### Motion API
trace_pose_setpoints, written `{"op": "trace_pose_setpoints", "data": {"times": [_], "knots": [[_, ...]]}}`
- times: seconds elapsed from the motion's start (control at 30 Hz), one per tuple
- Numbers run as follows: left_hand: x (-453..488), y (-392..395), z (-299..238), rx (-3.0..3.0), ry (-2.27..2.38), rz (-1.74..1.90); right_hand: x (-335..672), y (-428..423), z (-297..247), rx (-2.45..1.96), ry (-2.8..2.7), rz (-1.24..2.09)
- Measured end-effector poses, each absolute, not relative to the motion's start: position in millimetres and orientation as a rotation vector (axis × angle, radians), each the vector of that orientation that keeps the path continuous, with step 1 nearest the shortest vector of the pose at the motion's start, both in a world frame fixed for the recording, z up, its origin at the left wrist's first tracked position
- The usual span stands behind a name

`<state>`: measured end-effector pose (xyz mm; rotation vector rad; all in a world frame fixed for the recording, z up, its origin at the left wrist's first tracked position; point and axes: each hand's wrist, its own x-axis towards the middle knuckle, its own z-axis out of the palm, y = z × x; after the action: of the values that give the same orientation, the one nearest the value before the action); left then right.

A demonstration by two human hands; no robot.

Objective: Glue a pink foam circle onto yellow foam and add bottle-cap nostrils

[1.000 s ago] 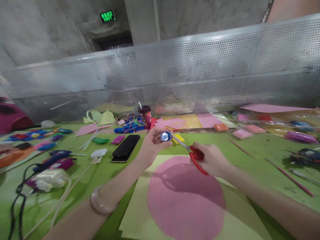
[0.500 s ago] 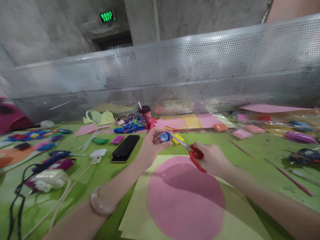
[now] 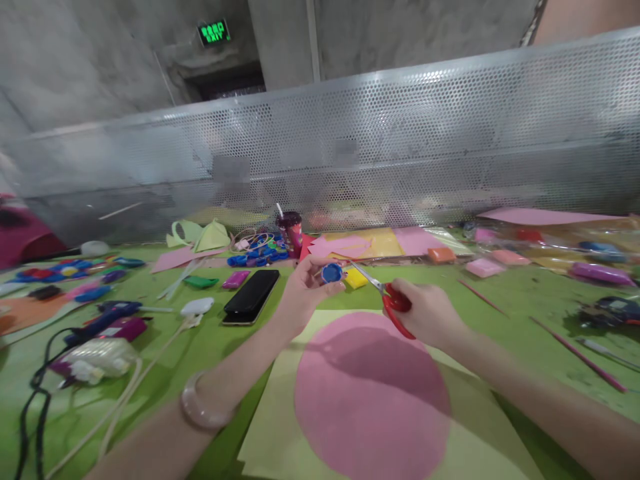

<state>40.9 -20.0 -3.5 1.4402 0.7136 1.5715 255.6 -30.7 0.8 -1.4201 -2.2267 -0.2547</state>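
My left hand [image 3: 305,290] pinches a small round blue cap [image 3: 331,273] between thumb and fingers, above the far edge of a pale green sheet [image 3: 280,433]. My right hand [image 3: 427,313] grips red-handled scissors [image 3: 387,299]; their metal blades point up and left toward the cap, with the tips a short way to its right and apart from it. Under both hands a large pink paper circle [image 3: 373,400] lies on the sheet. A translucent bangle [image 3: 200,408] circles my left wrist.
A black phone [image 3: 251,295] lies left of my left hand, with a dark cup [image 3: 292,233] and several blue caps [image 3: 260,255] behind it. A glue gun [image 3: 107,315], cords and coloured pieces crowd the left side. Coloured paper sheets [image 3: 370,243] and thin sticks [image 3: 580,353] lie right. A perforated metal screen [image 3: 400,147] backs the green table.
The scissors' tips, earlier touching the blue cap, have drawn back to the right and now stand apart from it. My left hand keeps the cap in about the same place.
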Motion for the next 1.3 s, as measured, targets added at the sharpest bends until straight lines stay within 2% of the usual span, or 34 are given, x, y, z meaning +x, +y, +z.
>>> {"op": "trace_pose_setpoints", "data": {"times": [0.63, 1.3], "knots": [[40.7, -19.7, -4.5, 1.448, 0.649, 1.588, 256.3, -29.4, -2.9, -1.304, -2.318, -0.370], [46.5, -27.4, -1.0, 1.548, 0.879, 1.662, 254.1, -31.1, -4.8, -1.352, -2.334, -0.380]]}}
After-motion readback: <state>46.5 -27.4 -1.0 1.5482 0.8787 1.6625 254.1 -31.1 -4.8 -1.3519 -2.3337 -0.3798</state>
